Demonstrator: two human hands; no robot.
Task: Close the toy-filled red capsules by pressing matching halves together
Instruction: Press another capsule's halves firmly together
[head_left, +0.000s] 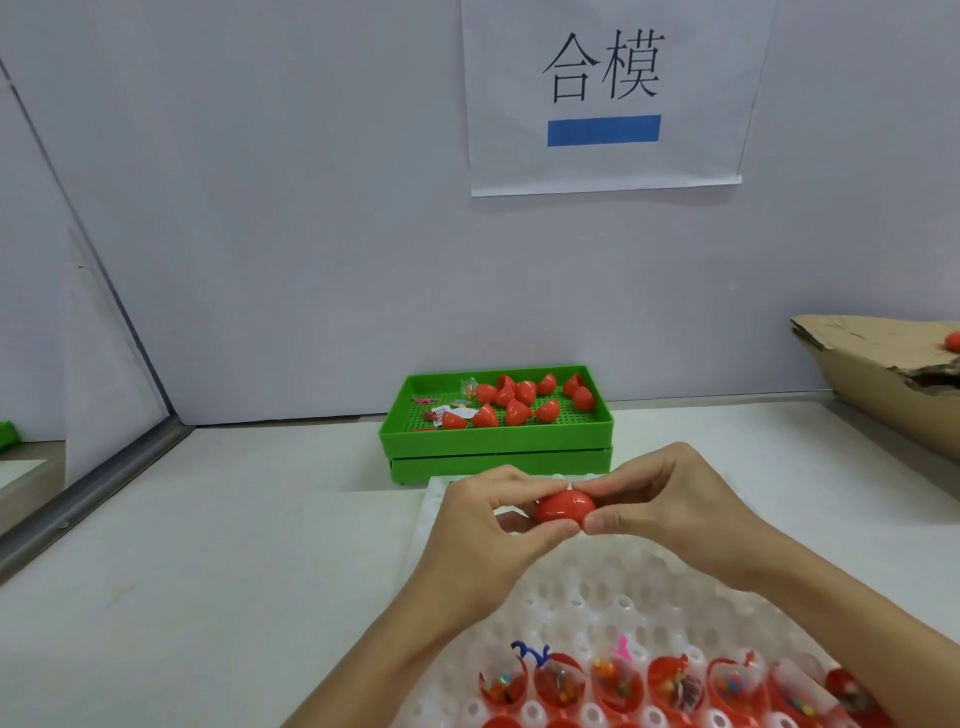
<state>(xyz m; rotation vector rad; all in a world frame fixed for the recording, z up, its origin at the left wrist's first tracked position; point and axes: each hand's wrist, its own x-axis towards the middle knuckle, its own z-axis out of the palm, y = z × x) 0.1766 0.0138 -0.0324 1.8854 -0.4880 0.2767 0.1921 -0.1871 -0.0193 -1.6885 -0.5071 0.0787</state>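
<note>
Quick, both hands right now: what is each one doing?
Left hand: pinching the left half of the red capsule.
Right hand: pinching the capsule's right half.

A glossy red plastic egg-shaped capsule (565, 507) shows one plain colour. Loose red plastic capsule halves (511, 402) lie in a bright green perforated plastic tray (496, 439) with a dotted grid floor. Open red halves filled with multicoloured toys (618, 683) sit in a translucent white moulded holder tray (597, 587) patterned with round hollows. The white paper sign (605, 93) bears black characters and a blue bar. The brown cardboard box (883, 374) is plain, as is the off-white counter (218, 545).
</note>
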